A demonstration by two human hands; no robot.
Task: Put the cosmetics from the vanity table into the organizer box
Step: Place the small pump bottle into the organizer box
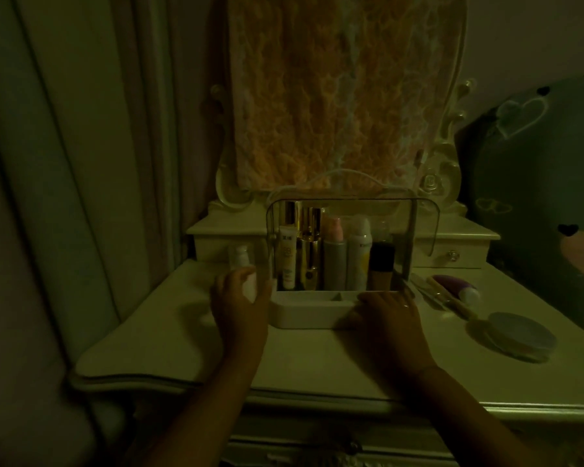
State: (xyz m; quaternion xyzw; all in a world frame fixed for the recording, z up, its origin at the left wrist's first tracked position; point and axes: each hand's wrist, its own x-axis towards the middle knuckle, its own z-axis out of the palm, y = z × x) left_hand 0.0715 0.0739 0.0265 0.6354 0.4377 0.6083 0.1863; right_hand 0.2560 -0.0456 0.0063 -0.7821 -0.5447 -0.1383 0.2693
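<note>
Head view: left hand [240,294] fingers grip white bottle [241,264] at organizer box's [304,313] nine o'clock; right hand [386,315] fingers rest flat and spread on box front.

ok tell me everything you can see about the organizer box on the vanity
The organizer box has a pale, opaque, plastic-looking base with rounded corners and a clear lid swung up and open, topped by a thin arched handle. It stands upright on the vanity table, in front of the cloth-draped mirror. A row of upright bottles and tubes fills its back section; the shallow, divided front tray looks empty. The right hand rests on its front right edge; the left hand, holding a small white bottle, is beside its left end.
</note>
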